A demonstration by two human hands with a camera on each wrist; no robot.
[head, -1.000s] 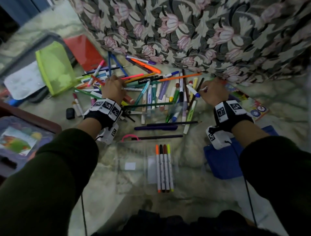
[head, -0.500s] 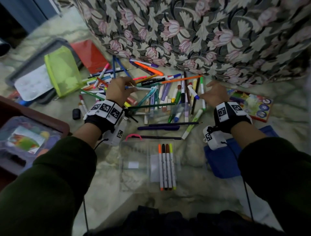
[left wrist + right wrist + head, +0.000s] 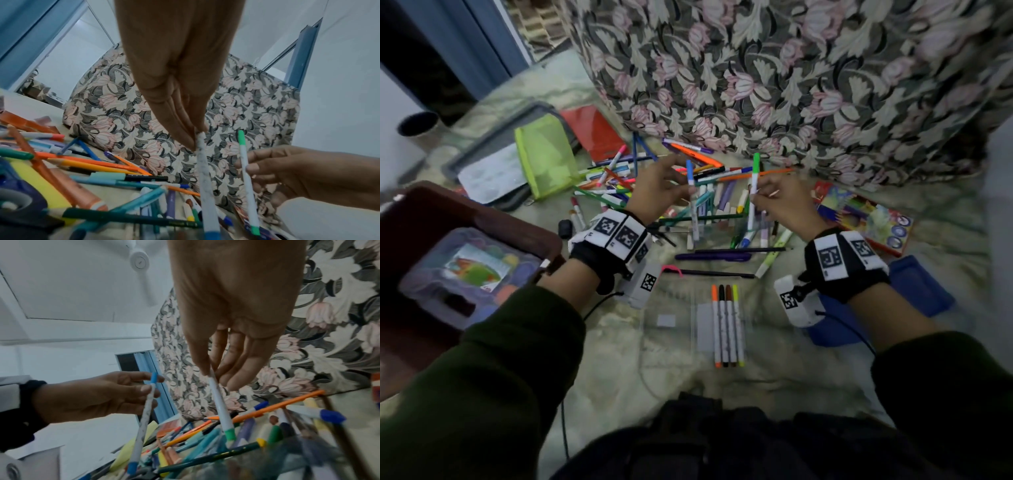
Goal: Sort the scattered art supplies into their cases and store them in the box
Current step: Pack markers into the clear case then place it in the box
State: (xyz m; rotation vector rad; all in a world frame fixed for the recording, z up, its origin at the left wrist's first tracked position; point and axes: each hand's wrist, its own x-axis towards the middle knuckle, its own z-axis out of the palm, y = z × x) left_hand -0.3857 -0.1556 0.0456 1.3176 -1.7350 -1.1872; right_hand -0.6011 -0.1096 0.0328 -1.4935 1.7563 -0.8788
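A heap of pens, markers and pencils [image 3: 709, 205] lies on the pale sheet. My left hand [image 3: 686, 190] pinches a white marker with blue caps [image 3: 692, 205] upright above the heap; the left wrist view shows the same marker [image 3: 205, 178] between thumb and fingers. My right hand [image 3: 755, 193] pinches a matching marker with green caps [image 3: 753, 185], also upright, seen again as the green marker [image 3: 220, 405]. The two markers stand side by side, a little apart. Nearer me lies a clear flat case [image 3: 671, 308] holding several markers [image 3: 726, 325] in a row.
A dark brown box [image 3: 482, 219] stands at the left with a clear plastic container [image 3: 465, 274] in it. A lime mesh pouch [image 3: 544, 154], red notebook [image 3: 592, 130] and grey tray [image 3: 489, 171] lie beyond. A blue case [image 3: 921, 291] and colour-pencil pack [image 3: 866, 216] sit right. Floral fabric [image 3: 791, 68] closes the back.
Both hands have risen out of the heap, each lifting a thin white marker. The markers now stand upright side by side; before, the hands were down among the pens.
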